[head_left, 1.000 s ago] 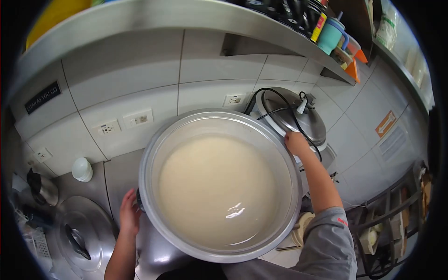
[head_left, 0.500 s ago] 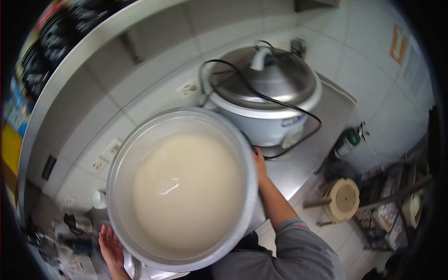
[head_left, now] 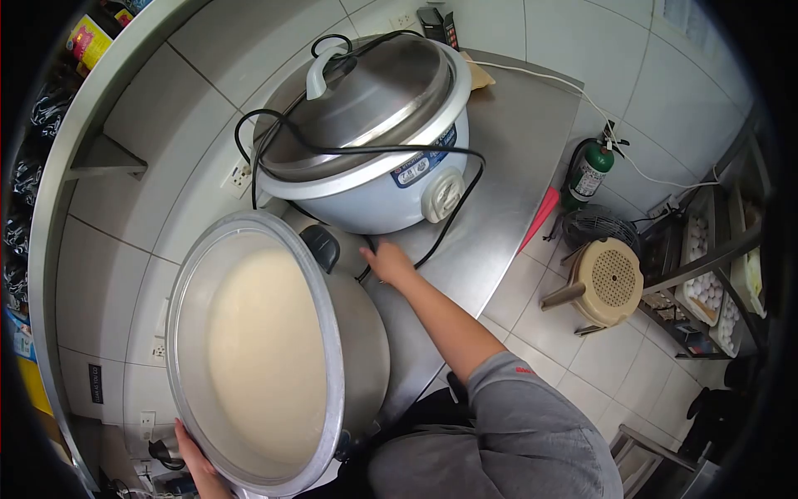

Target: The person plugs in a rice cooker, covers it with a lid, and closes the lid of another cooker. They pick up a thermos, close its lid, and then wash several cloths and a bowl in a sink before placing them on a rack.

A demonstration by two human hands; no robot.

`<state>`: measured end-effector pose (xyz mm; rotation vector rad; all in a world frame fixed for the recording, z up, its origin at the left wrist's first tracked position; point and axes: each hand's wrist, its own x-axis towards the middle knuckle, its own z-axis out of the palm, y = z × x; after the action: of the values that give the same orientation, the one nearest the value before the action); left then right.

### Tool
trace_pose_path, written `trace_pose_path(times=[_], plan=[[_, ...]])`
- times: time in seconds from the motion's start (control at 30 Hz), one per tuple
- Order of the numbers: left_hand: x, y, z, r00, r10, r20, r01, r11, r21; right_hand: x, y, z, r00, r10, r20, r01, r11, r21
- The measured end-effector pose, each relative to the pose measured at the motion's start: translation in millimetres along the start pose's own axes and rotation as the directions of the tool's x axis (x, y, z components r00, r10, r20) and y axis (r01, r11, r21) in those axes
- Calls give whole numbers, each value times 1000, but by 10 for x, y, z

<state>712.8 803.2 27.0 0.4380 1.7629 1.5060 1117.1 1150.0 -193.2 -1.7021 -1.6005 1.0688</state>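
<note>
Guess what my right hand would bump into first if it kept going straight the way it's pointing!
Probably the black cord, because part of it lies right by the fingertips of your right hand. Beyond it is the pot's black handle. Depth is unclear here.

Small black sign (head_left: pixel 96 384) on tiled wall (head_left: pixel 83 312): white lettering, looks like "CLEAN AS YOU GO", tiny and turned sideways. Blue label (head_left: pixel 424 166) on front of white cooker (head_left: pixel 366 206): white print, too small to read. White label (head_left: pixel 588 180) on green extinguisher (head_left: pixel 598 157): print not legible. Red lettering (head_left: pixel 525 370) on grey sleeve (head_left: pixel 519 403): illegible. Yellow-and-pink label (head_left: pixel 88 40) on shelf item, top left: wording unreadable.
</note>
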Motion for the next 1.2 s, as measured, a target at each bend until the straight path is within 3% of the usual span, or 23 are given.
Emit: trace_pose_path(times=[0.13, 0.2, 0.23, 0.27, 0.33, 0.37, 0.43, 0.5, 0.53, 0.6, 0.63, 0.67, 0.7, 0.77, 0.83, 0.87, 0.9, 0.93, 0.97, 1.0, 1.03, 1.1, 1.2], plan=[[85, -57, -74, 1000, -15, 19, 16, 998, -60, 313, -51, 482, 998, -63, 8, 62, 993, 102], [81, -46, -144, 1000, -7, -5, 6, 996, -91, 403, -40, 679, 985, -166, 39, 119, 835, 537], [60, -41, -95, 1000, -11, -16, 9, 995, -96, 405, -102, 638, 963, -127, 238, -48, 787, 615], [47, -36, -46, 1000, -16, -26, 13, 995, -103, 410, -147, 580, 959, -149, 241, -29, 792, 610], [36, -36, -54, 999, -8, -35, 3, 990, -140, 399, -130, 546, 917, -241, 318, -174, 476, 862], [60, -50, -86, 999, 1, -38, -6, 989, -151, 387, -110, 534, 910, -253, 327, -173, 487, 856], [67, -43, -75, 999, 15, -49, -24, 984, -177, 368, -99, 467, 881, -308, 359, -258, 321, 911], [15, -25, 0, 960, 237, -149, -232, 971, 51, 313, -78, 400, 875, -324, 359, -279, 269, 922], [-2, -15, 54, 958, 240, -157, -236, 971, 44, 283, -84, 354, 878, -330, 348, -293, 206, 934], [-44, 5, 140, 850, 472, -233, -358, 843, 402, 232, -29, 349, 882, -337, 330, -259, 238, 936], [-73, 17, 150, 848, 475, -236, -360, 842, 401, 238, 84, 403, 938, -316, 143, 86, 610, 787], [-93, 36, 165, 871, 439, -219, -340, 862, 377, 246, 196, 455, 926, -374, -48, 361, 843, 399], [-86, 54, 178, 894, 402, -198, -318, 880, 353, -150, 0, 111, 870, -459, -180, 476, 877, 65], [-42, 21, 121, 897, 404, -178, -338, 887, 314, -656, -165, -324, 583, -700, -412, 724, 678, -127], [8, -8, 79, 899, 402, -171, -350, 897, 271, -1512, -441, -1012, 660, -739, -134, 701, 670, -246], [12, -11, 57, 898, 406, -168, -353, 895, 273, -1704, -320, -1084, 450, -851, -270, 817, 515, -261], [8, -22, 29, 899, 406, -165, -354, 894, 276, -1902, -383, -1252, 339, -881, -329, 882, 419, -213], [18, -28, -1, 902, 397, -169, -345, 899, 269, -1980, -347, -1354, 372, -882, -288, 897, 421, -131], [34, -39, -21, 902, 398, -168, -355, 905, 237, -2049, -288, -1303, 542, -699, -467, 840, 465, 279], [39, -48, -22, 901, 400, -167, -365, 908, 204, -2116, -231, -1252, 726, -455, -517, 679, 351, 645], [9, -38, 0, 905, 393, -159, -370, 915, 160, -2169, -150, -1351, 829, -409, -382, 522, 319, 791], [52, -65, -50, 898, 408, -164, -385, 910, 155, -2236, -109, -1627, 912, -371, -176, 259, 185, 948], [27, -67, -21, 895, 412, -171, -400, 911, 102, -2143, -491, -1939, 866, -430, -255, 321, 86, 943]])
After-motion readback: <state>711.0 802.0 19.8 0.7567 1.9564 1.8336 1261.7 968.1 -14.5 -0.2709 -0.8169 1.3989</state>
